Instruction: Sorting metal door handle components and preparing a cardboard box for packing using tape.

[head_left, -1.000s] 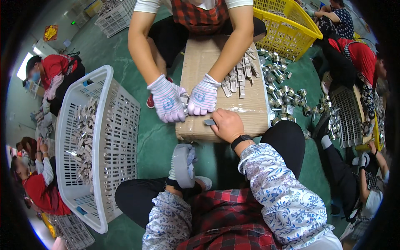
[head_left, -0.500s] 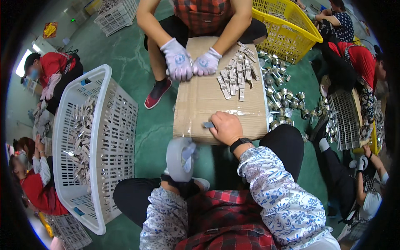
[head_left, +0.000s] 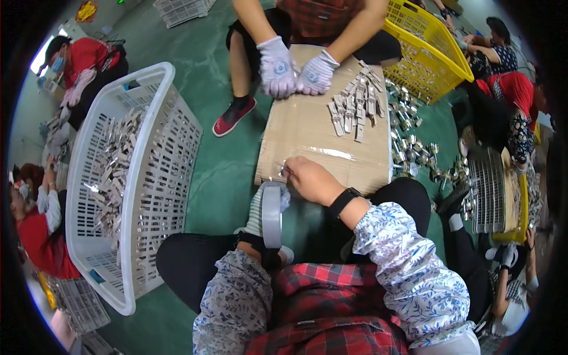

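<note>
My left hand (head_left: pixel 257 204), in a striped glove, holds a roll of grey tape (head_left: pixel 271 218) upright just below the near left corner of a cardboard box (head_left: pixel 302 139). The roll hides most of its fingers. My bare right hand (head_left: pixel 315 181) is closed in a pinch over that same corner, close to the tape roll. Something small and shiny shows at its fingertips, too small to name. Many flat metal pieces (head_left: pixel 358 106) lie heaped on the right half of the cardboard. A strip of clear tape (head_left: pixel 328 152) glints across its surface.
Opposite me, a person's gloved hands (head_left: pixel 296 74) rest on the cardboard's far edge. A white basket (head_left: pixel 165 160) of metal pieces stands at left, a yellow basket (head_left: pixel 429 59) at far right. Round metal parts (head_left: pixel 414 148) cover the floor right of the cardboard. Other people sit around.
My left hand has brought the tape roll up to the cardboard's near left corner. My right hand has moved left to that corner; the grey flat piece in its fingers no longer shows clearly.
</note>
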{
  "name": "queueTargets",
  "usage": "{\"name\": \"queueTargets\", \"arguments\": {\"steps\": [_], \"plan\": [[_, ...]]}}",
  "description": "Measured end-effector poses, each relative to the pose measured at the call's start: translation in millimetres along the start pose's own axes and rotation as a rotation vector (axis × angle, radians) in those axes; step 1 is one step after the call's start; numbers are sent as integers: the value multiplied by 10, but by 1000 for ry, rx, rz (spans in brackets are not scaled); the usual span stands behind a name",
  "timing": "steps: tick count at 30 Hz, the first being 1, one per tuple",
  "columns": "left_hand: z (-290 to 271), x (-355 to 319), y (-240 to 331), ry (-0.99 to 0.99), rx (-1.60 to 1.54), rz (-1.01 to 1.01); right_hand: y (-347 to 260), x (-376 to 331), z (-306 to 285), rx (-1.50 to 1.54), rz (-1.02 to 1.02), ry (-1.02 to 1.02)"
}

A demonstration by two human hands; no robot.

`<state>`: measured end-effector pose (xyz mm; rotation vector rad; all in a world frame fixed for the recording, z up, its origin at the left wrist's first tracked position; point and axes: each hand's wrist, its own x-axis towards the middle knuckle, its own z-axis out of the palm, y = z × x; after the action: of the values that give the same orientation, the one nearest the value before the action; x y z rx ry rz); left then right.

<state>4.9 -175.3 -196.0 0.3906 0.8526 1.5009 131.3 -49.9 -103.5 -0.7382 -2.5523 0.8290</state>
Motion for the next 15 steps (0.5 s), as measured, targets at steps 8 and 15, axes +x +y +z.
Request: {"name": "queueTargets", "arguments": {"steps": [8,15], "plan": [[-4,-105,10,129,-79,37,-287,20,-193,-249,16,-291],[29,-34,-58,128,939,463,-179,59,-40,-328,-138,-305]]}}
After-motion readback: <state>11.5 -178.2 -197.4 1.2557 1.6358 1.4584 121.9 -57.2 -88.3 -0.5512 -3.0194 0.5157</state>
